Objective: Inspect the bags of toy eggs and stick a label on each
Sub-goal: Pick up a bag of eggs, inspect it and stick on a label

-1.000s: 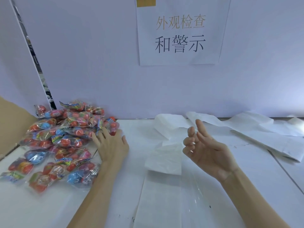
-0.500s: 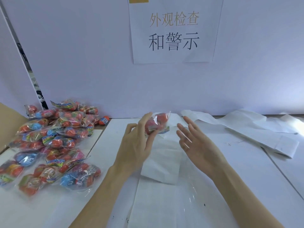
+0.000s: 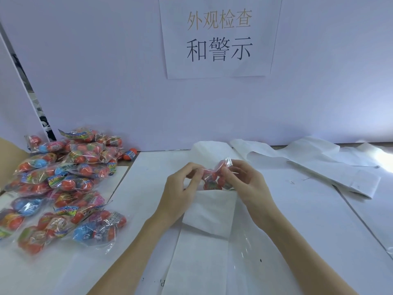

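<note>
A clear bag of red toy eggs (image 3: 213, 177) is held above the white table (image 3: 308, 226), just beyond a folded white sheet (image 3: 209, 213). My left hand (image 3: 180, 188) pinches its left side and my right hand (image 3: 244, 182) pinches its right side, fingers curled around the plastic. A large heap of similar bags of red, blue and pink eggs (image 3: 61, 184) lies at the left of the table. I see no label on the held bag.
Long white paper strips (image 3: 319, 165) lie across the back right of the table. A clear plastic film (image 3: 244, 252) lies near me. A paper sign (image 3: 219, 37) hangs on the white wall behind. A brown cardboard edge (image 3: 8, 158) shows at far left.
My left hand took one bag from the heap and carried it to the middle. My right hand closed in from open and now grips the bag too.
</note>
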A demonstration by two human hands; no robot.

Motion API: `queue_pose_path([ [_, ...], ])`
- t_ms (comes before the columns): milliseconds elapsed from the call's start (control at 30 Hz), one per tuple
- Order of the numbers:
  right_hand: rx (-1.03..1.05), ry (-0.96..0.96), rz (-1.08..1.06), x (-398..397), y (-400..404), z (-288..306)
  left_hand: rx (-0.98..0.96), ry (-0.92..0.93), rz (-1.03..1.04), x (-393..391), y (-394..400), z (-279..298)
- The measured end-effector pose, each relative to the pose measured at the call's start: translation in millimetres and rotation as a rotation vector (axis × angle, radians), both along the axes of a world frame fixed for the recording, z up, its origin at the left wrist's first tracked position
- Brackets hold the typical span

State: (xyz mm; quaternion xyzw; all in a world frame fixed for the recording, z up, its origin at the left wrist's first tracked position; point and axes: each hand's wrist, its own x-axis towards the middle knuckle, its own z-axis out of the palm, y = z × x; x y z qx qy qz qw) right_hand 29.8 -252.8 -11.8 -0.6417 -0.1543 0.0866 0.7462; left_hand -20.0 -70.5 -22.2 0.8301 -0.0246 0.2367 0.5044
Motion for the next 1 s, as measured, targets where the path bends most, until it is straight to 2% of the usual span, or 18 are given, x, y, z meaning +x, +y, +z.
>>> queue_pose_path([
  [200, -0.001, -0.061, -0.027, -2.7, 2.2, -1.4, -0.118, -0.032, 0.025, 5.6, 3.2, -3.2],
  [333, 0.091, 0.043, -0.048, -0.6, 0.4, -4.3, -0.197, 0.004, -0.01, 5.8, 2.9, -2.9],
  [500, 0.159, 0.095, -0.101, -0.3, 4.9, -7.7, -0.168, 0.007, -0.026, 6.4, 2.8, -6.1],
  [633, 0.06, -0.038, -0.13, -0.1, 5.1, -5.5, -0.183, 0.02, -0.005, 7.6, 2.8, -7.8],
  [700, -0.026, -0.076, -0.145, 1.0, 5.9, -6.0, -0.269, 0.032, 0.005, 6.9, 3.9, -7.3],
  [767, -0.058, -0.04, -0.177, 1.7, 7.0, -7.5, -0.362, 0.065, -0.004, 6.4, 4.8, -5.6],
  [833, -0.038, 0.014, -0.205, 2.4, 6.8, -8.0, -0.325, 0.092, -0.01, 6.4, 5.1, -3.8],
  [1000, 0.06, 0.045, -0.047, 3.1, 4.5, -5.4, -0.293, 0.083, 0.009, 6.0, 4.5, -1.0],
])
